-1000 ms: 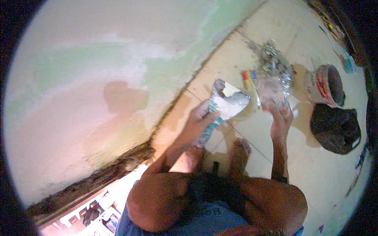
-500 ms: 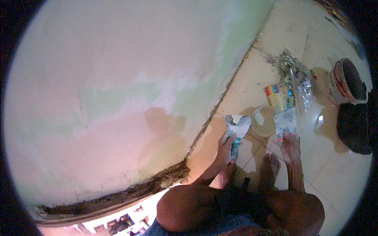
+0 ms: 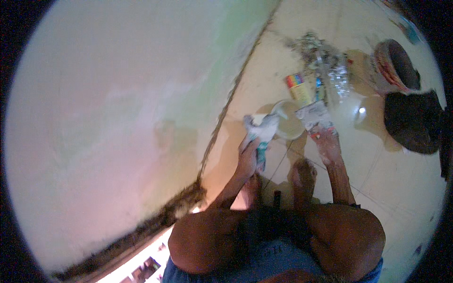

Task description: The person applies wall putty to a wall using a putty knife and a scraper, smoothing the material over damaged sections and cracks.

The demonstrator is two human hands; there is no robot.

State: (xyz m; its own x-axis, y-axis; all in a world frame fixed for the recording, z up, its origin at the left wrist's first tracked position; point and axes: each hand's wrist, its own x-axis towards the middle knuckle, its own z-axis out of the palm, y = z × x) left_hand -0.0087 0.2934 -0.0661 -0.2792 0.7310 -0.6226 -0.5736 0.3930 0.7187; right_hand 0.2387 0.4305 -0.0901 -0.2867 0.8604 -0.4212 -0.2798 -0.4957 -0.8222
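Observation:
My left hand (image 3: 247, 153) is closed on a putty knife (image 3: 262, 125) with a teal handle and a blade smeared white and grey. My right hand (image 3: 325, 144) grips a second, broad flat scraper (image 3: 314, 113), smeared pale grey and marked with red near my fingers. Between and just behind the two blades, a round translucent tub (image 3: 288, 125) rests on the tiles. A rainbow-striped yellow packet (image 3: 298, 88) lies beyond the tub, beside a crumpled clear plastic wrapper (image 3: 336, 78). The picture is blurred, so what lies on the blades is unclear.
A pale wall (image 3: 104, 122) with green patches rises at left, its dark rough foot beside a bright opening at lower left. Rubble (image 3: 309, 45) lies beyond the packet. A dirty bucket (image 3: 385, 66) and a black bag (image 3: 410, 122) stand at right. My bare feet are below my hands.
The left putty knife has turned from slanting rightward to more upright. The right scraper has shifted, and more of the tub shows between the blades. The camera view has moved between frames.

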